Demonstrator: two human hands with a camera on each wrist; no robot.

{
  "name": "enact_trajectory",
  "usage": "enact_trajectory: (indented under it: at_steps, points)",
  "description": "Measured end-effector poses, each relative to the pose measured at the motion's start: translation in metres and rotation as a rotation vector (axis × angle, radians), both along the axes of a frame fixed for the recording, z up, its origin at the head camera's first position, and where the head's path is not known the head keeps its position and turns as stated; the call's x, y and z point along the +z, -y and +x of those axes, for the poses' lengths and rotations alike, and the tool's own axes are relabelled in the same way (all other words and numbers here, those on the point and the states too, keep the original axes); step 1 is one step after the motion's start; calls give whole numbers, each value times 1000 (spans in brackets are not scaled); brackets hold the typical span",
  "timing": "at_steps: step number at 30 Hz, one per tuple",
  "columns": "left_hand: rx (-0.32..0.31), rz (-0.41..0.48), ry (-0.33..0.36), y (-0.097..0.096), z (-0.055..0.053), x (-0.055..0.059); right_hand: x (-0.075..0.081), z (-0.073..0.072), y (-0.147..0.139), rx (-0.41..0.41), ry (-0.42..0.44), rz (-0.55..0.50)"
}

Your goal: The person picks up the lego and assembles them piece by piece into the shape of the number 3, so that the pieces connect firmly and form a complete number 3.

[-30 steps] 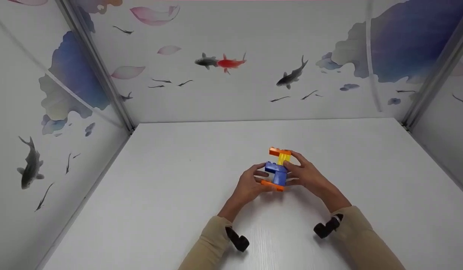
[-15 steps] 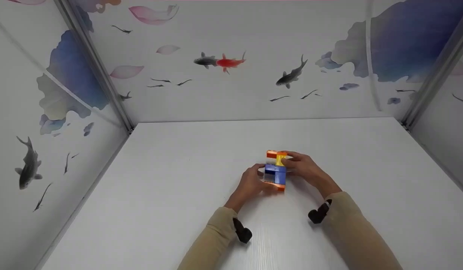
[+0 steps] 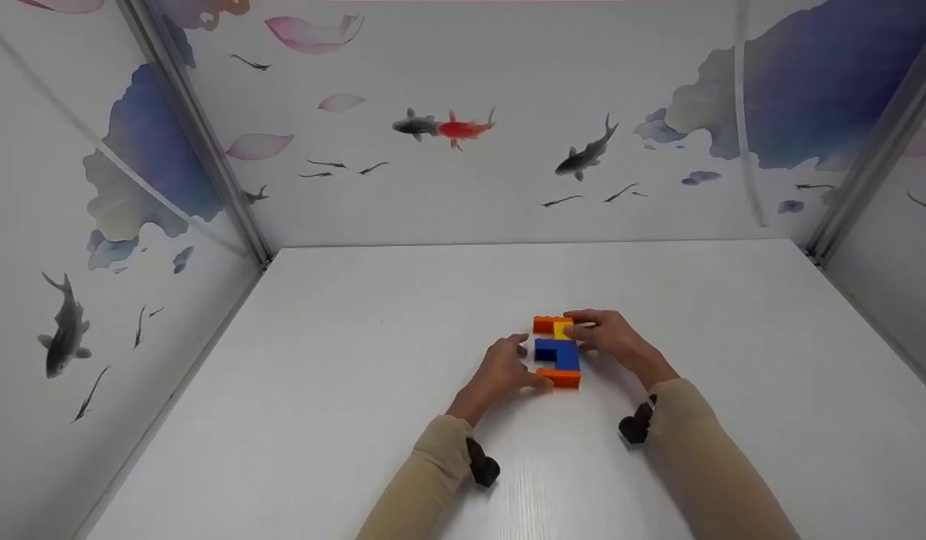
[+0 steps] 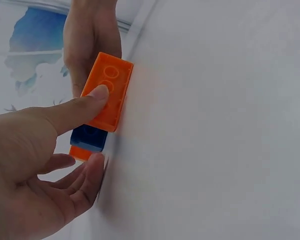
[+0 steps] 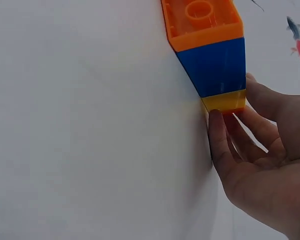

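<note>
A figure built of toy building bricks (image 3: 567,356) lies on the white table, with orange bricks at both ends and blue and yellow ones between. Beside its near end, my left hand (image 3: 500,371) has its thumb against the near orange brick (image 4: 109,92); its other fingers curve round the left side, seemingly just off the blue brick (image 3: 545,350). At the far end my right hand (image 3: 617,337) grips the figure, the thumb on the yellow brick (image 5: 225,101) and the fingers behind. Seen from the right wrist, the blue section (image 5: 215,67) sits between orange and yellow.
The white table (image 3: 343,360) spreads around the hands. White panels printed with fish and petals (image 3: 463,195) enclose it at the back and sides. A small black camera (image 3: 483,463) is strapped at the left cuff, another (image 3: 634,426) at the right.
The brick figure has been lowered and turned from a slanted hold to lying flat on the table. The right hand has come nearer, and the left fingers have spread slightly from the figure.
</note>
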State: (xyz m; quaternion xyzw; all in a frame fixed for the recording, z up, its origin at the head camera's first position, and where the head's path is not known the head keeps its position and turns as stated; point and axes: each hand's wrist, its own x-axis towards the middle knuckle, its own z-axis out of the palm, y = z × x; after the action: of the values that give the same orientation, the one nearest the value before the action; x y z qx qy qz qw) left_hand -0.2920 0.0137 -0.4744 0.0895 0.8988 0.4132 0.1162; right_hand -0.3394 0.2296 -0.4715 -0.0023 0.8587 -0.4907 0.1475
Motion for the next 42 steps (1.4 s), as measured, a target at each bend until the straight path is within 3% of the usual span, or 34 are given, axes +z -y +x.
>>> enact_trajectory:
  at_steps: [5, 11, 24, 34, 42]
  points:
    - [36, -17, -29, -4, 2, -3, 0, 1, 2, -7, 15, 18]
    - [16, -62, -70, -13, 5, 3, 4, 0, 5, -54, 4, 13]
    - [25, -64, -117, -21, 14, 6, 5, 3, -2, -28, -8, 20]
    - [19, -87, -117, -24, 17, 9, 6, 6, 1, -22, -1, 7]
    - [18, -66, -54, -19, 15, 9, 7, 4, 3, 17, 4, 20]
